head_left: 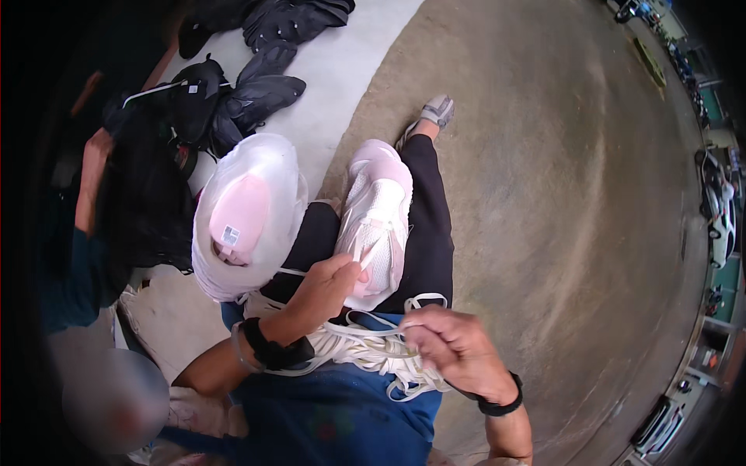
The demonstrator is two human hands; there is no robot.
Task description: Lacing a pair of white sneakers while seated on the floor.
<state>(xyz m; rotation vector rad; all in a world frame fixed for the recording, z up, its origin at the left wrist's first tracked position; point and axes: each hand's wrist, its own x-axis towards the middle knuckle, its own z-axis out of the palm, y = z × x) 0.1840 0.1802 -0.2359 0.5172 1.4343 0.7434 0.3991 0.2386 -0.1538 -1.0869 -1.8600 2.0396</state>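
A white and pink shoe (381, 206) lies lengthwise across my dark-trousered legs, toe pointing away from me. My left hand (326, 287) is closed over its near end, thumb and fingers pinching a white shoelace at the eyelets. To the right and nearer me, my right hand (454, 346) is closed on a shoelace too, with its fingertips curled together. Between my hands a loose heap of white shoelaces (357, 346) rests on my blue-clothed lap. Left of the shoe sits a rounded white shoe piece (291, 175) with a pink inner part and a small label.
Several black shoe pieces (260, 101) lie on a white surface (342, 66) at the far left. Another person's arm (92, 179) reaches in at the left edge. Brown concrete floor (544, 194) stretches to the right, with parked vehicles (719, 206) along its far side.
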